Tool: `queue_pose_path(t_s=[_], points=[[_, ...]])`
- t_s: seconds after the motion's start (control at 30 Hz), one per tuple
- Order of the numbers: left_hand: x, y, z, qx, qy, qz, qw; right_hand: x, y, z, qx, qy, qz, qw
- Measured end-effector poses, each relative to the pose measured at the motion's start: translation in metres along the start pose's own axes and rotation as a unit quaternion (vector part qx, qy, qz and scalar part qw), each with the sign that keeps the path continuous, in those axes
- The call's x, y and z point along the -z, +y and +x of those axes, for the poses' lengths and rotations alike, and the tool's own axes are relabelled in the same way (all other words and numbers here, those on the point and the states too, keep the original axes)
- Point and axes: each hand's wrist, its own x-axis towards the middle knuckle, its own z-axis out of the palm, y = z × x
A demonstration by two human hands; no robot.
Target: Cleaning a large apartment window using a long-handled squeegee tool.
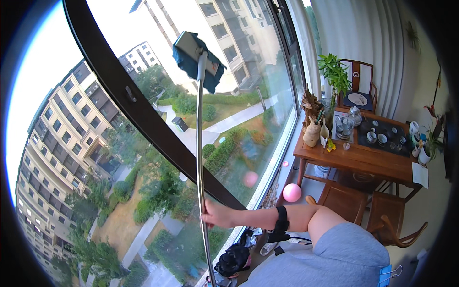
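My right hand [217,214] is closed around the long silver pole [200,138] of a flat window mop. The arm is stretched out leftward, with a black strap round the forearm. At the pole's top, the mop head [189,46] carries a dark teal cloth [213,76] and is tilted in front of the large window [248,105]. Whether the cloth touches the glass, I cannot tell. The pole runs down past the lower edge, where its end is hidden. My left hand is out of view.
A dark window frame bar [143,124] crosses behind the pole. To the right, a wooden table [363,160] bears a plant, vases and a tea set, with wooden chairs [342,196] beside it. A pink ball [292,193] lies near the sill. Black items [233,259] sit below.
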Motion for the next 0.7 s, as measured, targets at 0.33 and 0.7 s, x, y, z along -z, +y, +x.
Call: queue_pose_path(t_s=[0.33,0.7], points=[[-0.074,0.194,0.070,-0.110,-0.039,-0.152,0.982,0.162,-0.023,0.060,0.052,0.226,0.018,0.973],[-0.092,0.375,0.105,-0.236,0.064,-0.086,0.966,0.330,-0.025,0.108,0.019,0.267,0.049,0.962]])
